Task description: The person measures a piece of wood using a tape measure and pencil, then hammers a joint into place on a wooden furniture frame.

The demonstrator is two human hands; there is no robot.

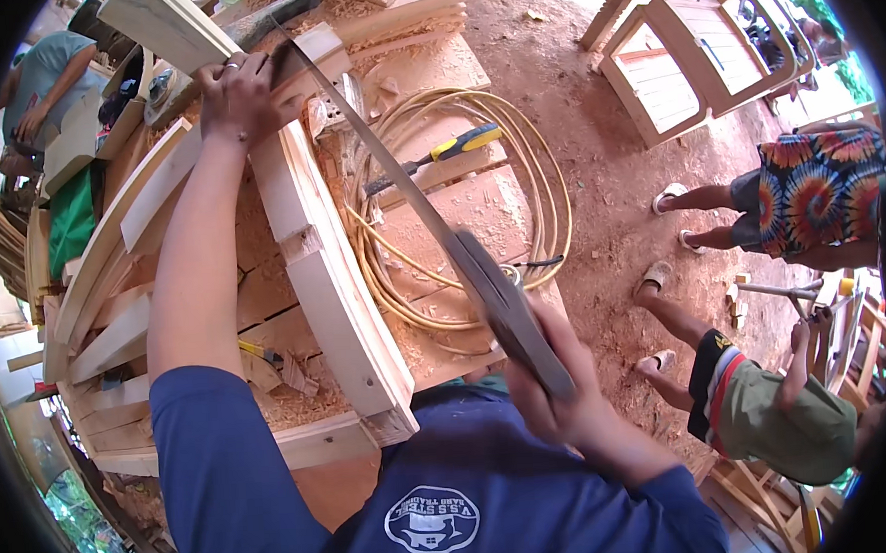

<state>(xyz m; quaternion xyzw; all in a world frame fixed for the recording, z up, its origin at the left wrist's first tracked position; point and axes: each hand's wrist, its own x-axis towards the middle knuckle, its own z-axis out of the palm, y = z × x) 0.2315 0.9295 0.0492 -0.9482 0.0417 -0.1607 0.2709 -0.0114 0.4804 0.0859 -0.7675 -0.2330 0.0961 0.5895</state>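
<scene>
Steel saw [429,209] slants far left to near right! Our right hand [561,385] wraps its handle [504,298]; our left arm [196,244] stretches far, left hand [238,102] curled over the wooden frame [340,322]; our blue shirt [538,467] shows a lettered badge [432,520].

"Bright in here, isn't it?"

"Daylight, coming in from the open sides. The foliage [849,80] at upper right is washed nearly white in places."

"Glare at the left edge, too. The ground [583,169] gets a softer, more even light."

"And the gaps under the boards [340,317] drop into shadow. The dark shirt [534,492] shows few of its folds."

"Anything blurred?"

"The saw's handle [510,313] and the right hand [572,412] look slightly soft. That yellow grip [466,141] reads crisper."

"What about the rim?"

"Black, rounding off the corners. Near it, the bystander [824,191] at right looks tipped sideways and stretched."
</scene>
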